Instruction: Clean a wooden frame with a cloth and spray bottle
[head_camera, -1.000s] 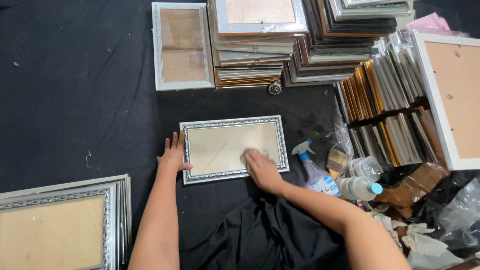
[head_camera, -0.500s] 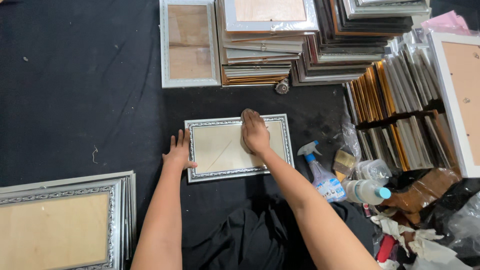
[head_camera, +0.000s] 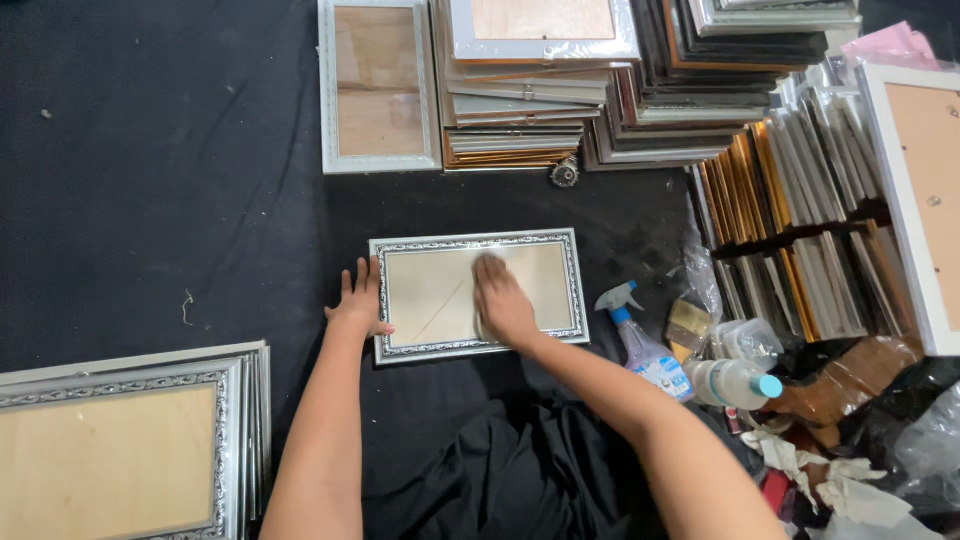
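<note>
A silver picture frame lay on black cloth. The left hand pressed flat on its edge, fingers spread. The right hand lay flat on the glass; frame stacks stood far behind.

One silver ornate frame under the fingers of two hands. One spray bottle and one capped bottle right of them. One stack of silver frames lower left. One pale frame lying alone above. Stacked frames beyond: too many to count.
</note>
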